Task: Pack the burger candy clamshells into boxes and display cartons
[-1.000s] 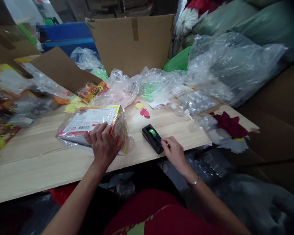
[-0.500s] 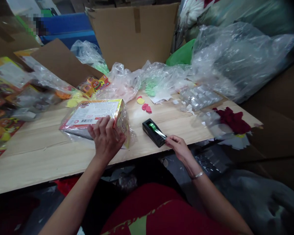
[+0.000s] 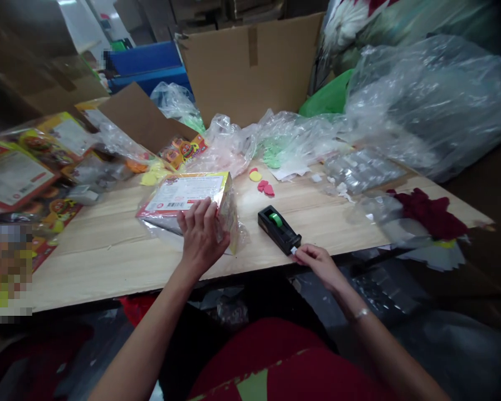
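A printed box in clear plastic wrap (image 3: 183, 192) lies on the table in front of me, with a white label and barcode on top. Over its near right corner my left hand (image 3: 202, 236) is closed, the fingers on the top edge and the thumb toward the end. To the right is a black tape dispenser (image 3: 278, 229) with a green-cored roll. At the dispenser's near end my right hand (image 3: 316, 263) pinches a short piece of clear tape (image 3: 293, 250) between thumb and forefinger.
Packaged toy boxes (image 3: 20, 172) crowd the left side. Red foam pieces (image 3: 266, 188) lie behind the dispenser. Crumpled plastic bags (image 3: 234, 142) line the back before a large carton (image 3: 250, 72). Clear plastic trays (image 3: 363, 169) and dark red cloth (image 3: 430, 214) are at right.
The strip stretched from the roll to my right hand no longer shows; a short end is at the fingers. The view has shifted left, and my left hand stays on the box.
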The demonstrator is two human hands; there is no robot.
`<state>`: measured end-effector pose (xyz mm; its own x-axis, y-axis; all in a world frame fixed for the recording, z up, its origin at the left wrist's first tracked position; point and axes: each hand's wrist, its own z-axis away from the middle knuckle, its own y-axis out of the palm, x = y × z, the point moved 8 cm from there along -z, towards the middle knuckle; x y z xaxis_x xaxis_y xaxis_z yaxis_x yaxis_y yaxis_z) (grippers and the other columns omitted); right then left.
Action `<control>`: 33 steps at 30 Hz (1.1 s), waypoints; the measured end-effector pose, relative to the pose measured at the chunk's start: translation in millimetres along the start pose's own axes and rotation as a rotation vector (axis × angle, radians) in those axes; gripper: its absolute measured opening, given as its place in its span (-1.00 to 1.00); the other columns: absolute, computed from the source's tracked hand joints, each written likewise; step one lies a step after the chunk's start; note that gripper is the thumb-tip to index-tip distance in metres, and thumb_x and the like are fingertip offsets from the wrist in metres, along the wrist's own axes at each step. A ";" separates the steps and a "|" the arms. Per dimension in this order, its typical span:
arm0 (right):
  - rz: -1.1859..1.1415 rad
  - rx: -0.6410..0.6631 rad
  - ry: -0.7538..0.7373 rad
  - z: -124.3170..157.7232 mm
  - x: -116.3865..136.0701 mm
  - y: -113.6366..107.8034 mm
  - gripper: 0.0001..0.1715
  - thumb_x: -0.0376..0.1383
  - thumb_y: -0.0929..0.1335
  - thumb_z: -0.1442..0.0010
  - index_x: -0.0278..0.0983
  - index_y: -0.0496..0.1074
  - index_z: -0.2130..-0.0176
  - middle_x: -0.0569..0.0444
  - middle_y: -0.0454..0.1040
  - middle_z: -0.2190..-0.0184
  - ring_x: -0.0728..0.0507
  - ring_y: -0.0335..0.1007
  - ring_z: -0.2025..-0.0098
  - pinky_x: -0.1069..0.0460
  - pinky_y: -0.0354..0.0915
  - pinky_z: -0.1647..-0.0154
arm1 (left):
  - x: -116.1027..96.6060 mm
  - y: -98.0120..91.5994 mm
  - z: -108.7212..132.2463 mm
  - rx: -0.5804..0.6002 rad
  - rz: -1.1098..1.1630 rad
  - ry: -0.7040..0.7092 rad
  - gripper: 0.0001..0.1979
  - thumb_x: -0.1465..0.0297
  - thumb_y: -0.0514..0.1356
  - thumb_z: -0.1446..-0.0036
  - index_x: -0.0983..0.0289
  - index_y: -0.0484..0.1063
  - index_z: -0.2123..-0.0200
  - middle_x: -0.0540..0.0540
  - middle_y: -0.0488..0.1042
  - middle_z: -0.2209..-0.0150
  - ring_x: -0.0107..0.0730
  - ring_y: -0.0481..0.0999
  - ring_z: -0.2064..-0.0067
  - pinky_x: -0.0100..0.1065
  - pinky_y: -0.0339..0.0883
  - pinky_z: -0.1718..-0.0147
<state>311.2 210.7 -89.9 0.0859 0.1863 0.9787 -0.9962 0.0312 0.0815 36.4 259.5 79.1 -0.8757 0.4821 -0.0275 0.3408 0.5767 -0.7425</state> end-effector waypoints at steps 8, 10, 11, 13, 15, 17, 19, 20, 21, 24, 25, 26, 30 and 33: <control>-0.567 0.491 -0.115 -25.9 69.5 145.1 -0.57 0.00 0.52 0.00 -0.24 0.37 0.47 0.18 0.31 0.54 0.00 0.23 0.50 0.06 0.21 0.40 | 1.7 1.5 0.9 0.060 -0.045 -0.001 -0.22 0.27 0.28 0.00 0.28 0.07 -0.26 0.36 0.24 -0.25 0.12 0.15 -0.29 0.06 -0.31 -0.28; -0.520 0.481 -0.119 -47.8 70.8 166.9 -0.56 0.00 0.52 0.00 -0.25 0.37 0.47 0.19 0.31 0.57 0.01 0.20 0.51 0.08 0.16 0.43 | -0.6 -0.2 0.6 0.043 -0.055 0.011 -0.24 0.27 0.28 -0.01 0.29 0.08 -0.25 0.37 0.26 -0.23 0.12 0.16 -0.28 0.06 -0.29 -0.28; -0.475 0.477 -0.122 -56.0 69.9 174.4 -0.54 0.01 0.52 0.01 -0.26 0.37 0.47 0.19 0.31 0.58 0.02 0.20 0.52 0.08 0.15 0.45 | -1.8 -1.2 0.5 0.030 -0.061 0.017 -0.25 0.27 0.27 -0.02 0.30 0.09 -0.24 0.37 0.28 -0.22 0.12 0.18 -0.27 0.06 -0.29 -0.28; -0.364 0.469 -0.142 -66.2 68.5 182.8 -0.50 0.07 0.50 0.02 -0.27 0.36 0.49 0.19 0.32 0.60 0.02 0.18 0.53 0.08 0.13 0.47 | -3.6 -2.5 0.9 0.005 -0.071 0.025 -0.28 0.28 0.27 -0.03 0.31 0.11 -0.23 0.37 0.31 -0.21 0.11 0.20 -0.26 0.05 -0.28 -0.28; -0.256 0.458 -0.170 -70.4 68.7 185.6 -0.46 0.12 0.48 0.03 -0.28 0.35 0.51 0.20 0.31 0.61 0.02 0.17 0.54 0.08 0.14 0.47 | -4.5 -2.9 1.5 -0.008 -0.072 0.025 -0.30 0.29 0.27 -0.04 0.30 0.12 -0.23 0.36 0.32 -0.20 0.09 0.21 -0.26 0.04 -0.28 -0.28; -0.183 0.450 -0.182 -72.7 69.3 186.4 -0.42 0.16 0.47 0.05 -0.28 0.35 0.51 0.21 0.30 0.62 0.02 0.16 0.55 0.07 0.14 0.48 | -4.7 -2.6 2.0 -0.005 -0.069 0.022 -0.29 0.30 0.26 -0.04 0.30 0.11 -0.23 0.35 0.31 -0.21 0.08 0.20 -0.26 0.03 -0.30 -0.29; -0.140 0.459 -0.173 -75.5 67.9 187.9 -0.39 0.20 0.45 0.08 -0.28 0.36 0.49 0.21 0.31 0.62 0.02 0.17 0.56 0.07 0.14 0.50 | -4.1 -2.9 2.4 0.001 -0.064 0.016 -0.27 0.30 0.26 -0.03 0.29 0.10 -0.25 0.34 0.31 -0.21 0.07 0.19 -0.27 0.02 -0.30 -0.29; -0.121 0.470 -0.164 -77.2 65.7 188.8 -0.37 0.22 0.44 0.07 -0.29 0.36 0.49 0.20 0.31 0.62 0.02 0.17 0.57 0.07 0.14 0.50 | -3.5 -3.1 2.5 0.005 -0.062 0.013 -0.26 0.30 0.26 -0.03 0.29 0.09 -0.25 0.34 0.30 -0.21 0.07 0.19 -0.28 0.02 -0.30 -0.29; -0.098 0.478 -0.153 -79.1 62.3 189.5 -0.35 0.24 0.42 0.07 -0.29 0.35 0.49 0.20 0.31 0.62 0.02 0.18 0.58 0.07 0.13 0.52 | -2.8 -3.5 2.6 0.007 -0.060 0.012 -0.26 0.29 0.26 -0.04 0.29 0.08 -0.26 0.34 0.30 -0.21 0.08 0.19 -0.28 0.03 -0.30 -0.29; 0.018 0.474 -0.098 -81.9 44.6 188.1 -0.29 0.32 0.37 0.08 -0.27 0.31 0.51 0.20 0.27 0.65 0.02 0.15 0.61 0.08 0.09 0.57 | -1.2 -2.7 2.8 0.015 -0.053 0.025 -0.24 0.26 0.27 -0.04 0.28 0.08 -0.27 0.35 0.30 -0.22 0.09 0.19 -0.28 0.03 -0.29 -0.30; 0.068 0.427 -0.098 -81.4 39.9 184.1 -0.29 0.33 0.36 0.08 -0.26 0.28 0.53 0.21 0.25 0.66 0.02 0.13 0.62 0.08 0.08 0.59 | -1.1 -1.6 3.0 0.018 -0.054 0.030 -0.23 0.26 0.27 -0.04 0.28 0.08 -0.28 0.35 0.29 -0.22 0.09 0.19 -0.28 0.03 -0.28 -0.30; 0.121 0.337 -0.123 -79.6 38.5 177.0 -0.31 0.31 0.36 0.06 -0.24 0.25 0.54 0.21 0.23 0.66 0.02 0.13 0.61 0.08 0.08 0.59 | -1.4 -0.6 3.5 0.016 -0.056 0.034 -0.24 0.26 0.27 -0.05 0.28 0.08 -0.28 0.35 0.29 -0.22 0.09 0.20 -0.28 0.03 -0.28 -0.30; 0.292 -0.155 -0.536 -41.6 81.9 145.7 -0.66 -0.05 0.34 -0.20 -0.25 0.30 0.39 0.10 0.35 0.47 -0.07 0.30 0.40 0.03 0.30 0.37 | -5.9 -1.1 6.6 0.008 -0.075 0.018 -0.26 0.29 0.25 -0.07 0.29 0.07 -0.29 0.36 0.30 -0.23 0.09 0.20 -0.28 0.04 -0.26 -0.30; 0.428 -0.201 -0.903 -2.6 127.3 158.3 -0.71 -0.25 0.28 -0.29 -0.28 0.34 0.01 -0.14 0.39 0.04 -0.21 0.34 -0.04 -0.14 0.33 -0.03 | -5.3 -11.3 5.4 0.089 0.017 0.058 -0.18 0.27 0.26 -0.07 0.30 0.00 -0.33 0.38 0.21 -0.29 0.09 0.13 -0.33 0.05 -0.20 -0.30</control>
<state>164.5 242.0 47.1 -0.4037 -0.5878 0.7011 -0.9124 0.3155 -0.2608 35.3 246.9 84.0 -0.8477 0.5305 -0.0037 0.3217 0.5083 -0.7988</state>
